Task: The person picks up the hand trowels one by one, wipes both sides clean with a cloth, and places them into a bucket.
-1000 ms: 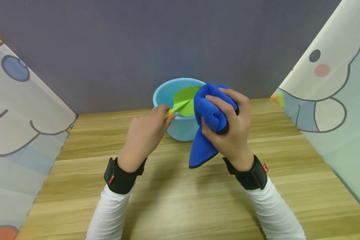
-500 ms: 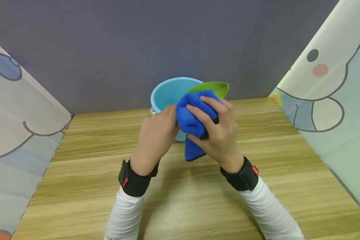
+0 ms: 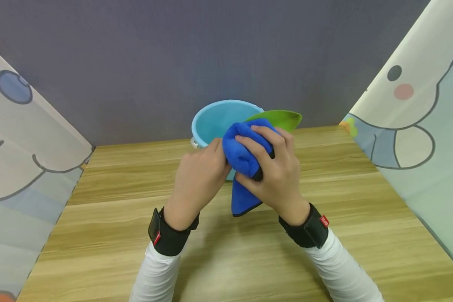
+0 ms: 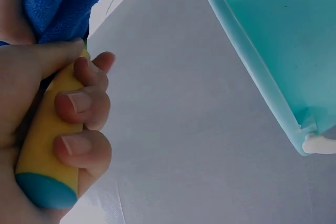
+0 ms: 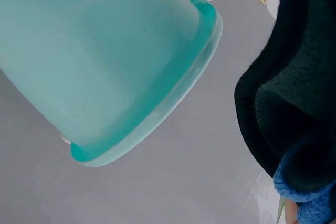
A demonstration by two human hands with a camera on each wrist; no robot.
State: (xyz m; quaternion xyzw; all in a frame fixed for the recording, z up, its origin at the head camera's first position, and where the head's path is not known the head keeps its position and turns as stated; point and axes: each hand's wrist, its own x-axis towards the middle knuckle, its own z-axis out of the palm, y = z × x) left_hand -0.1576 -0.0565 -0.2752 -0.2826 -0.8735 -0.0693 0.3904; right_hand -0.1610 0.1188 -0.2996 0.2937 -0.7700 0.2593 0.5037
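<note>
My left hand grips a toy garden trowel by its yellow handle, which ends in a teal cap. The green blade pokes out past the far side of a blue plush towel. Bunched in my right hand, the towel is pressed around the trowel, hiding its neck and part of the blade. One black-edged corner of the towel hangs down. Both hands are close together, above and in front of a light blue bucket.
The bucket stands upright at the back of the wood-grain table, against a dark grey wall. A white handle joint shows at its rim. Panels with cartoon prints flank both sides.
My left hand has moved right, bringing the trowel into the towel. The towel shifted left to meet it, covering the trowel's neck. The blade now points right, farther out over the bucket's right side.
</note>
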